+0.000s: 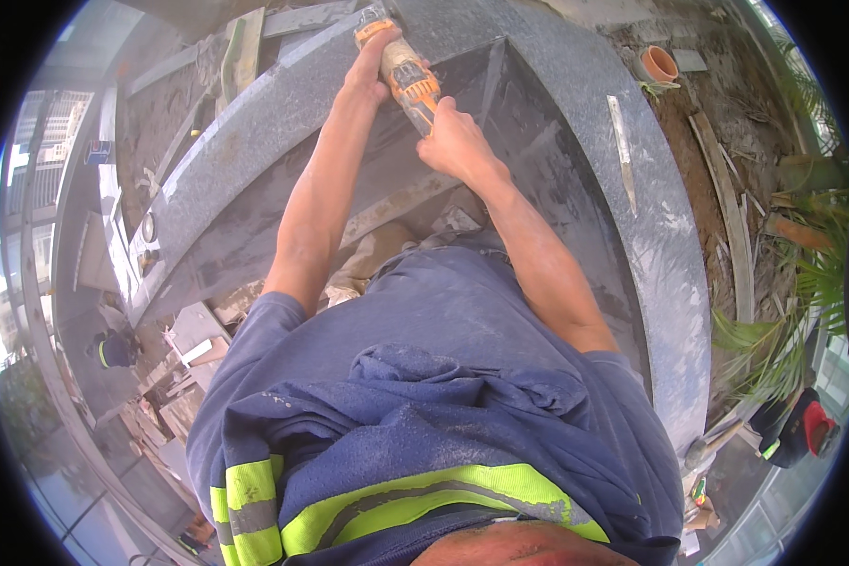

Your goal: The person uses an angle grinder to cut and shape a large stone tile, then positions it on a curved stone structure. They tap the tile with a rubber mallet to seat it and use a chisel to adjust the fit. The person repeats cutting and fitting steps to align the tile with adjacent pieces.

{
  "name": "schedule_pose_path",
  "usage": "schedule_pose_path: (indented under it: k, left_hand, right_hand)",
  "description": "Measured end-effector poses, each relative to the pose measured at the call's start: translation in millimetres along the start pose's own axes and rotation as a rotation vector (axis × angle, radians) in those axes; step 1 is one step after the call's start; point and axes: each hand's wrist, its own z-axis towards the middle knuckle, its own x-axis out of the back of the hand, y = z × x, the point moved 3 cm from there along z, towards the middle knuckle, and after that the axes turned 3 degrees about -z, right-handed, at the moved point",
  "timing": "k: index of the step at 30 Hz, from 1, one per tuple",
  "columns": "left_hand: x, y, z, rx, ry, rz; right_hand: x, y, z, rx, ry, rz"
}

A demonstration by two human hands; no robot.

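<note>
An orange and grey power tool (407,80) is held by both hands at the top middle, over the corner of a grey stone ledge (528,57). My left hand (368,66) is closed round the tool's upper body near its head. My right hand (448,141) grips its rear end lower down. Behind the forearms is a dark, dusty recessed surface (557,217) bordered by the ledge. The tool's working end is small and hard to make out.
A terracotta pot (660,63), timber strips (726,208) and palm fronds (764,349) lie beyond the ledge at right. Boards and rubble (193,349) are at lower left. A crouching person (113,349) is at far left, and dark red-trimmed objects (797,424) sit at lower right.
</note>
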Motion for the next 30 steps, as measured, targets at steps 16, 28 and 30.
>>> schedule_pose_path:
  k: [16,28,30]
  left_hand:
    - [-8.2,-11.3,-12.7,-0.023,-0.005,0.018]
    - [-8.9,-15.4,-17.8,-0.040,-0.032,0.036]
    - [-8.0,-17.9,-18.6,-0.029,-0.036,0.023]
  right_hand:
    - [-2.9,11.4,-13.5,0.035,0.038,0.046]
    - [-1.3,12.8,-21.1,0.021,0.028,0.026]
    - [-2.6,15.4,-23.9,0.034,0.030,0.030]
